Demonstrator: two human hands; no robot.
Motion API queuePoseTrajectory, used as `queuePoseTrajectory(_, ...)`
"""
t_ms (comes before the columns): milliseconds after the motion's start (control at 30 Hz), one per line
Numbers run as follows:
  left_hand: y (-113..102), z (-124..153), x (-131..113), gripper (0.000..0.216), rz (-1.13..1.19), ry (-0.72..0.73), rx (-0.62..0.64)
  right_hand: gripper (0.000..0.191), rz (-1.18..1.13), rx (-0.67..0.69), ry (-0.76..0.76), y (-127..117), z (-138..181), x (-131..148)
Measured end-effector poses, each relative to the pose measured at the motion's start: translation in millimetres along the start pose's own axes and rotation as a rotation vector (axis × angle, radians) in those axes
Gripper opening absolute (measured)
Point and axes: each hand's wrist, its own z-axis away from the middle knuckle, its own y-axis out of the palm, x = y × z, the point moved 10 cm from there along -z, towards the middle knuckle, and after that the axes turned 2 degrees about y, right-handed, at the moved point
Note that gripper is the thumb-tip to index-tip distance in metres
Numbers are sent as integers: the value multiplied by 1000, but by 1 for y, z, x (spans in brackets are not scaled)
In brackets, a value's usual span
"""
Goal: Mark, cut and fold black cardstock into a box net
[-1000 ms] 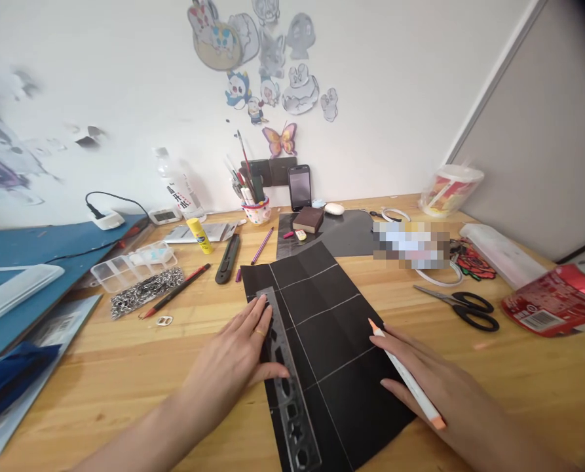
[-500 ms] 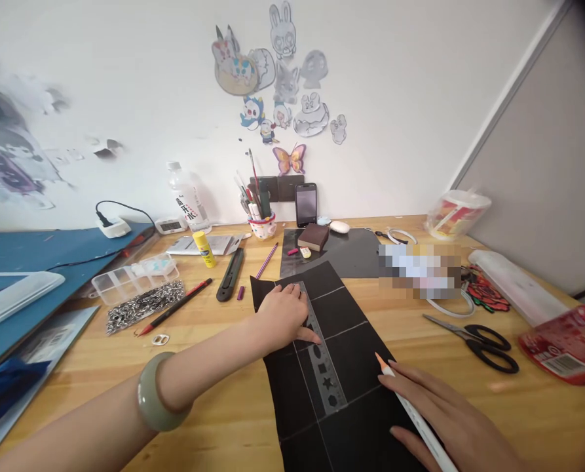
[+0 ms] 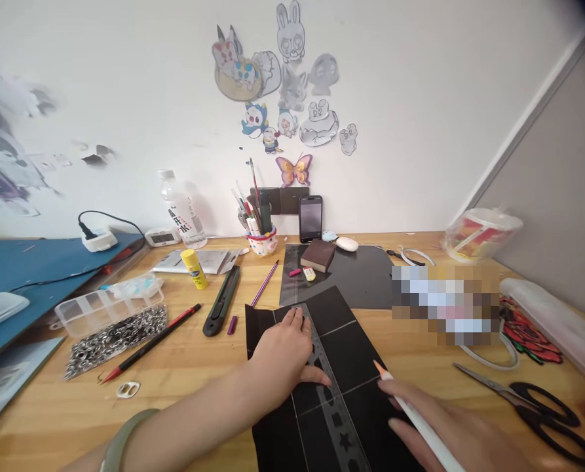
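My left hand (image 3: 285, 351) lies on a clear plastic stencil ruler (image 3: 337, 419), its thumb and fingers extended and pressing it down. Beneath the ruler is a sheet of black paper (image 3: 339, 308) marked with thin pale lines in a grid. The ruler runs lengthwise along it, and star and square cut-outs show near its front. At the sheet's right edge, my right hand (image 3: 449, 419) grips a white pencil (image 3: 422, 429), with its orange-toned sharpened tip pointing up and left. The far left corner of the sheet curls up slightly.
Scissors (image 3: 528, 406) lie at the right. To the left are a black utility knife (image 3: 222, 301), a red-and-black pencil (image 3: 152, 344), a box of metal rings (image 3: 118, 337) and a glue stick (image 3: 194, 269). A phone (image 3: 310, 218) stands behind, near a brown block (image 3: 318, 255).
The camera view has shifted, so the desk items appear larger and lower. My left hand stays on the ruler, and my right hand still holds the pencil by the paper's right edge.
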Motion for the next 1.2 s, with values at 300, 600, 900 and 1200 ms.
queuePoseTrajectory(300, 3, -12, 1, 96, 10, 23, 62, 21, -853, 109, 455, 67, -115, -39)
queuePoseTrajectory(600, 18, -14, 6, 99, -32, -30, 70, 29, -882, 47, 486, 78, -123, -47)
queuePoseTrajectory(900, 21, -12, 5, 101, -51, -12, 34, 8, -836, 64, 459, 79, -126, -44)
queuePoseTrajectory(1200, 24, -11, 6, 101, -30, -15, 55, 6, -720, 74, 401, 79, -129, -42)
